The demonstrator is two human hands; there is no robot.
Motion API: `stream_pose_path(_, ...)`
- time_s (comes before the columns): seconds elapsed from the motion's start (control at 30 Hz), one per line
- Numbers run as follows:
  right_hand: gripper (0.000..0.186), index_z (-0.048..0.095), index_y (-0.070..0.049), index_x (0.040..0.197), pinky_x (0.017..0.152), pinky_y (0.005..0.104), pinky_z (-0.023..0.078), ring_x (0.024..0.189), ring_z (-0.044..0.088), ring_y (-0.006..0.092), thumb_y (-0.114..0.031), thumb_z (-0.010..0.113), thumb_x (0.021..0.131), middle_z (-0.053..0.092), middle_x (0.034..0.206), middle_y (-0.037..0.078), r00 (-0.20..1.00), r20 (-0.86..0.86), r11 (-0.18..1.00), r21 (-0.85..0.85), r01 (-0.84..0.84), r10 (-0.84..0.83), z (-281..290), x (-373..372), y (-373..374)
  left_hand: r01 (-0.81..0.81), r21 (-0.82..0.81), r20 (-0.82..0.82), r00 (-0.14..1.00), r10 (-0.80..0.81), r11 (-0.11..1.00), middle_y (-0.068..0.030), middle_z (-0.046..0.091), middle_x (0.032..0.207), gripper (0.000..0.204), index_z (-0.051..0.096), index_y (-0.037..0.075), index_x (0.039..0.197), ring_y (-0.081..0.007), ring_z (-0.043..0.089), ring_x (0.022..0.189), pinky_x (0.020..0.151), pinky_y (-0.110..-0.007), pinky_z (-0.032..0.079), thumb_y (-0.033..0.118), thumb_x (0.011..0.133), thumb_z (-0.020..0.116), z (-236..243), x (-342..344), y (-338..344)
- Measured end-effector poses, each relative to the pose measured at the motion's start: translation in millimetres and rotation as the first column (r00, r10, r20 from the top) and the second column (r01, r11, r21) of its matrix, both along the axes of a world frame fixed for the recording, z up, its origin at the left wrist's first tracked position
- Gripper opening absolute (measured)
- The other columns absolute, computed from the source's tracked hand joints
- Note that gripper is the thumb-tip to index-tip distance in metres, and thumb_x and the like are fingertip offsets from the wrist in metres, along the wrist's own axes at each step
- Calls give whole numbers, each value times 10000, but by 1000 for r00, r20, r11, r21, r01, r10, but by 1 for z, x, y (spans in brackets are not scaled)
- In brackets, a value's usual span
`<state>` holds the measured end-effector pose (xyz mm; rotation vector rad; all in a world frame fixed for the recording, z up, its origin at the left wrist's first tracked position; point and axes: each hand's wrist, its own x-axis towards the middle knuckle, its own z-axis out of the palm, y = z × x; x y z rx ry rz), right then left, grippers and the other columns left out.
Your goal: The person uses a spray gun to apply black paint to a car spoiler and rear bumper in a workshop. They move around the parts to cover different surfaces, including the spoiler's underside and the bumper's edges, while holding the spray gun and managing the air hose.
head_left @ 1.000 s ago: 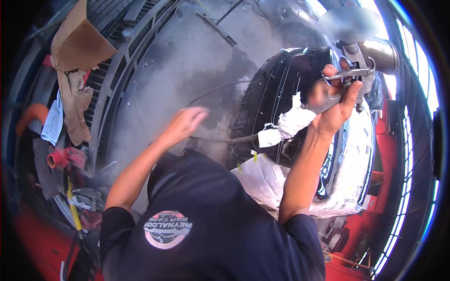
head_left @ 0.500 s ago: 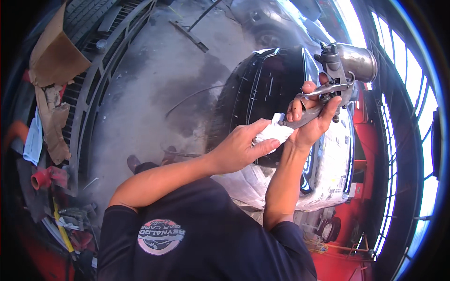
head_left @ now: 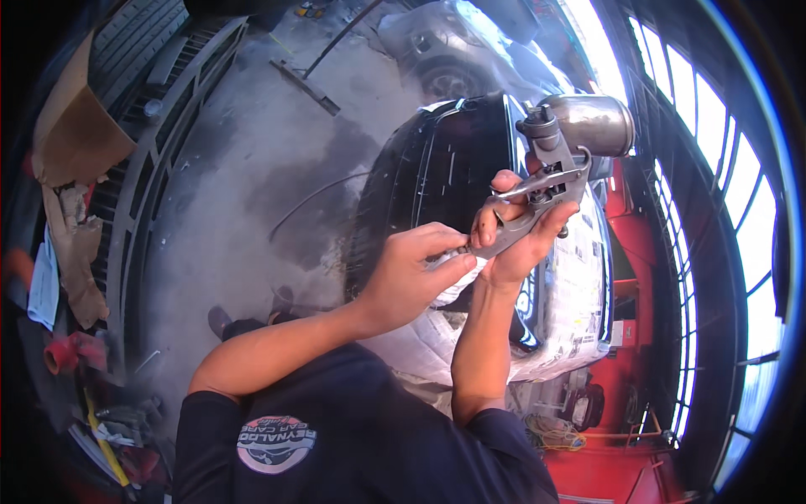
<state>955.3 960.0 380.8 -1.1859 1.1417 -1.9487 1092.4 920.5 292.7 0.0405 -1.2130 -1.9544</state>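
A grey metal spray gun [head_left: 550,176] with a shiny metal cup [head_left: 592,126] is tilted in front of me. My right hand [head_left: 525,239] is closed around its handle, with fingers near the trigger. At the lower end of the handle, my left hand [head_left: 416,269] pinches the small end fitting [head_left: 462,249] between thumb and fingers. A crumpled white cloth [head_left: 457,290] shows below the left fingers, partly hidden by them. Whether the left palm also grips it is unclear.
Beyond my hands stands a black car [head_left: 437,176] with papered, masked parts [head_left: 571,311]. Another car [head_left: 445,67] is farther off. A squeegee-like floor tool [head_left: 306,86] lies on the grey floor. Cardboard [head_left: 80,134] and metal grating [head_left: 159,168] line the left; red equipment [head_left: 630,252] stands right.
The spray gun and both hands have shifted left and slightly down in view. My left fingers now pinch the handle's end fitting; the white cloth, earlier on top there, sits lower.
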Motion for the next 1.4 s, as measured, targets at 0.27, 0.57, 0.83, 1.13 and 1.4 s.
stream_pose_path(0.27, 843, 308, -66, 1580, 365, 283, 486, 466, 595, 189, -719, 359, 1050, 678, 1179, 254, 1000, 10, 999, -18, -30, 30, -2, -4, 10, -2, -47, 7, 1000, 2, 999, -97, 723, 1081, 212, 759, -49, 1118, -120, 666, 956, 740, -269, 527, 84, 953, 741, 0, 1, 2)
stream_pose_path(0.57, 866, 295, -65, 1594, 355, 279, 481, 455, 590, 191, -729, 357, 1042, 673, 1154, 258, 999, -15, 999, -2, 42, -42, -6, -4, 24, -37, -78, 15, 999, 39, 996, -106, 736, 1039, 168, 772, -50, 1065, -132, 677, 931, 747, -277, 531, 64, 950, 730, 1, 1, 10)
stream_pose_path(0.83, 898, 436, 26, 1410, 369, 284, 464, 465, 599, 187, -776, 319, 1024, 685, 1022, 209, 994, -7, 994, 5, 110, -110, -4, 6, 29, -63, -121, 7, 998, 64, 991, -134, 738, 1007, 161, 748, -74, 1038, -183, 690, 912, 792, -311, 526, 58, 963, 693, 3, 1, 13)
stream_pose_path(1.13, 906, 273, -56, 1600, 346, 272, 475, 452, 570, 169, -748, 377, 1024, 661, 1137, 243, 995, -65, 997, -16, 79, -80, -4, -3, 35, 40, -13, -54, 998, -41, 999, -137, 710, 1160, 206, 715, -75, 1146, -193, 665, 1076, 929, -310, 506, 47, 1021, 606, -2, 4, 20)
stream_pose_path(1.4, 889, 238, -61, 1620, 349, 268, 472, 447, 554, 160, -717, 393, 1040, 667, 1196, 251, 993, -3, 987, -105, -121, 121, -4, -4, 35, 45, 60, -108, 993, -39, 997, -126, 685, 1219, 191, 729, -55, 1147, -185, 641, 1143, 982, -315, 491, -6, 996, 622, -6, 6, 25)
